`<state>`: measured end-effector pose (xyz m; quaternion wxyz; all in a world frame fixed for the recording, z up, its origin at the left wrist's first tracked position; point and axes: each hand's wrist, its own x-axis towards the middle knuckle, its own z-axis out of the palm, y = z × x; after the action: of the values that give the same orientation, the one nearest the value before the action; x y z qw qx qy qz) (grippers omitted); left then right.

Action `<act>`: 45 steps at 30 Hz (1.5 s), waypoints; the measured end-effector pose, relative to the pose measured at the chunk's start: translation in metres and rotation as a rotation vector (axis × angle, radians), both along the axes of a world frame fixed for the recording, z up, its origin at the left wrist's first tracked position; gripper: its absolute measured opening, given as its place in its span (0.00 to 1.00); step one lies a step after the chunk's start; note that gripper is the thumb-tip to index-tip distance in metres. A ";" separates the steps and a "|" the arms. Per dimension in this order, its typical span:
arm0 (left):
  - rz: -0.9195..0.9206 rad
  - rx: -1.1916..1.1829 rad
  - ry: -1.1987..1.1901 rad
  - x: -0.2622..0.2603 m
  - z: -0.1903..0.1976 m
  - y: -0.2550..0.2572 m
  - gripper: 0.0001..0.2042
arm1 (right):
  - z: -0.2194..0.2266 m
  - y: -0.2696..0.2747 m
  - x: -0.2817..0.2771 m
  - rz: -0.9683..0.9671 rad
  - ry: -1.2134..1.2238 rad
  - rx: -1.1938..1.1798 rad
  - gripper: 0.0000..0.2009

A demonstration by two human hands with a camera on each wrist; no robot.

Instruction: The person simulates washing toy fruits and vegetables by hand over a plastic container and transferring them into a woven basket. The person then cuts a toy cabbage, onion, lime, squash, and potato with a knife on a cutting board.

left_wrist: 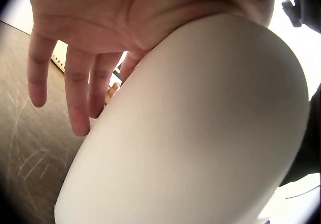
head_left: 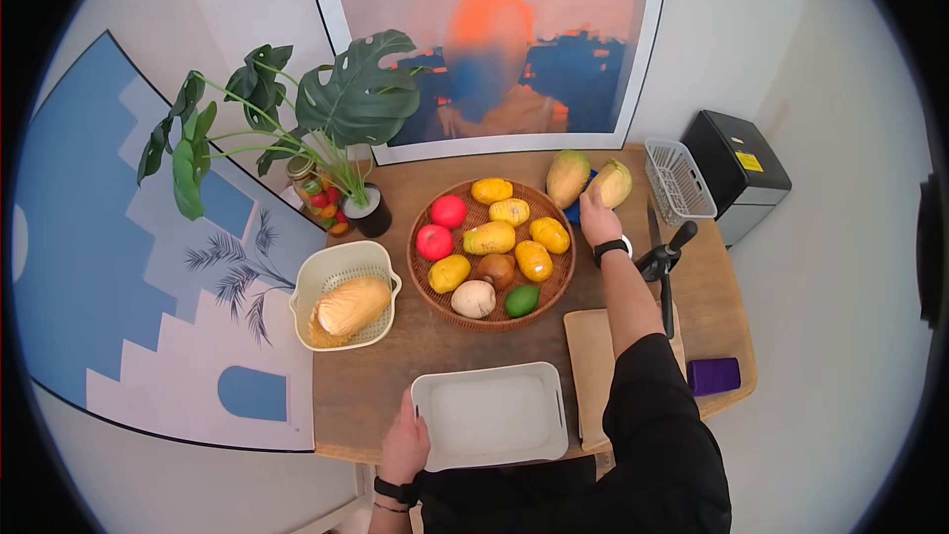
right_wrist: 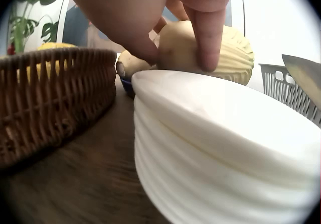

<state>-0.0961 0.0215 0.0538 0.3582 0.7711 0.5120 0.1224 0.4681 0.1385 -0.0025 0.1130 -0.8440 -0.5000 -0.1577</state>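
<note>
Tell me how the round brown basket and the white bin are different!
The basket is round; the bin is a rectangle. The basket is woven and brown; the bin looks smooth and white. Yellow things sit in the basket, while the left hand touches the bin. Both are open on top.

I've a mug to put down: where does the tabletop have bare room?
The wooden tabletop is bare in front of the cream colander, in a strip between the white bin and the round wicker basket, and behind the purple box. Crowded: the back right, with the right hand, yellow-green fruits and grey basket.
</note>
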 end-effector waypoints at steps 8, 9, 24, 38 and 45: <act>-0.035 0.122 -0.045 -0.004 -0.010 -0.001 0.31 | 0.003 -0.016 -0.005 0.108 -0.108 -0.155 0.14; -0.025 0.137 -0.029 -0.011 -0.007 0.001 0.31 | -0.005 -0.006 -0.005 0.087 -0.144 -0.213 0.15; 0.444 0.441 0.337 -0.173 -0.011 0.076 0.17 | -0.044 0.042 0.025 -0.101 0.108 -0.191 0.26; 0.149 0.558 -0.193 0.007 0.106 -0.027 0.13 | 0.060 -0.038 0.037 -0.162 0.162 0.443 0.14; -0.311 -0.232 -0.188 0.128 -0.031 -0.078 0.21 | 0.134 -0.128 -0.012 0.050 0.345 0.846 0.19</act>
<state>0.0321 -0.0568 0.0224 0.5052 0.7795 0.3620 0.0773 0.4561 0.0107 0.1311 0.5332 -0.7252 -0.3858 -0.2024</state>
